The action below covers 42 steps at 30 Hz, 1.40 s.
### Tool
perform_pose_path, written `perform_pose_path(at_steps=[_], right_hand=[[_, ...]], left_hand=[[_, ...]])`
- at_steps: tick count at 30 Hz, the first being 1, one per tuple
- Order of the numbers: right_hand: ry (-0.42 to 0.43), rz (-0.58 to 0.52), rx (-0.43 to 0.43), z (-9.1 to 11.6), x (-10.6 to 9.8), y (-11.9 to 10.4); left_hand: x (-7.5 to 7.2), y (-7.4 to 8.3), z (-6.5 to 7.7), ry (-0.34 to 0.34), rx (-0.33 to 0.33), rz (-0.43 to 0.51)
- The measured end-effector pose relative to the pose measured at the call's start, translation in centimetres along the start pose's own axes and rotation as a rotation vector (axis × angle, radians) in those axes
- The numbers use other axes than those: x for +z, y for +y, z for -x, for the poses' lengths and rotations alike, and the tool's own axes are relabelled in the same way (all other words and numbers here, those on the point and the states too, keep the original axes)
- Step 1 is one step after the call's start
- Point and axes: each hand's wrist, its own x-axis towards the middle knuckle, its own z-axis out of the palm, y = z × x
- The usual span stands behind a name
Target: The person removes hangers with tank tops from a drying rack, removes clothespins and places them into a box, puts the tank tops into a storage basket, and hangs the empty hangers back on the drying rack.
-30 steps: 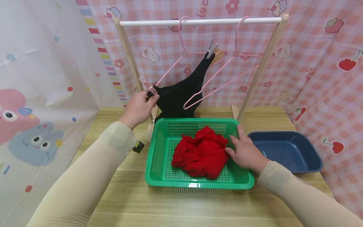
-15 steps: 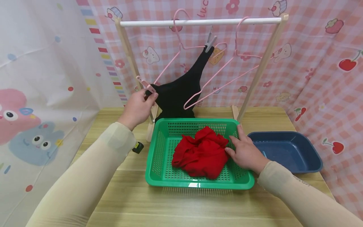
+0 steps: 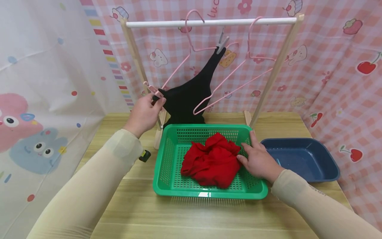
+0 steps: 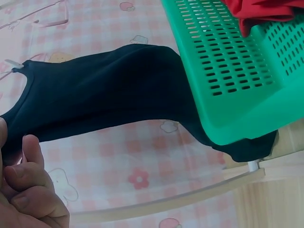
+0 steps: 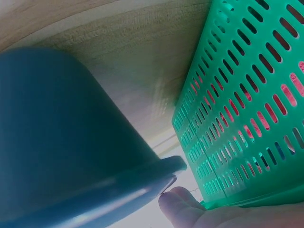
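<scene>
In the head view my left hand [image 3: 145, 114] pinches the left strap of a black tank top [image 3: 191, 96], right beside a pink clothespin [image 3: 154, 90]. A grey clothespin [image 3: 222, 45] fastens the other strap to a pink hanger [image 3: 179, 68], which tilts down to the left. The top's lower part goes out of sight behind a green basket [image 3: 206, 195]. My right hand [image 3: 261, 161] holds the basket's right rim, with fingers on both sides of the wall. Inside lies a crumpled red cloth [image 3: 213, 162]. The left wrist view shows the black top [image 4: 109, 90] stretched out.
A white bar [image 3: 226, 22] on a wooden rack carries a second pink hanger [image 3: 232, 71]. A blue basin [image 3: 301, 162] stands right of the basket. A small black object with a yellow-green mark [image 3: 145, 156] lies beside my left sleeve on the wooden table [image 3: 194, 222].
The hanger with the black top has risen, its hook now higher above the bar and shifted a little left. My left hand has moved slightly; the right hand and basket keep still.
</scene>
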Motion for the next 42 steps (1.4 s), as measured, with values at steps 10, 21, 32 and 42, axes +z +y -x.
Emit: perform_pose_path(at_steps=[10, 21, 32, 42], right_hand=[[-0.012, -0.005, 0.012, 0.0, 0.1, 0.2], [-0.012, -0.003, 0.016, 0.0, 0.1, 0.2], [-0.007, -0.008, 0.016, -0.1, 0.2, 0.2], [-0.006, -0.007, 0.017, -0.2, 0.3, 0.4]], left_hand=[[0.2, 0.0, 0.1, -0.017, -0.01, 0.003], [0.8, -0.5, 0.4, -0.017, -0.006, -0.032], [1.3, -1.9, 0.8, -0.041, 0.021, 0.017], [1.8, -3.5, 1.8, -0.039, -0.006, -0.045]])
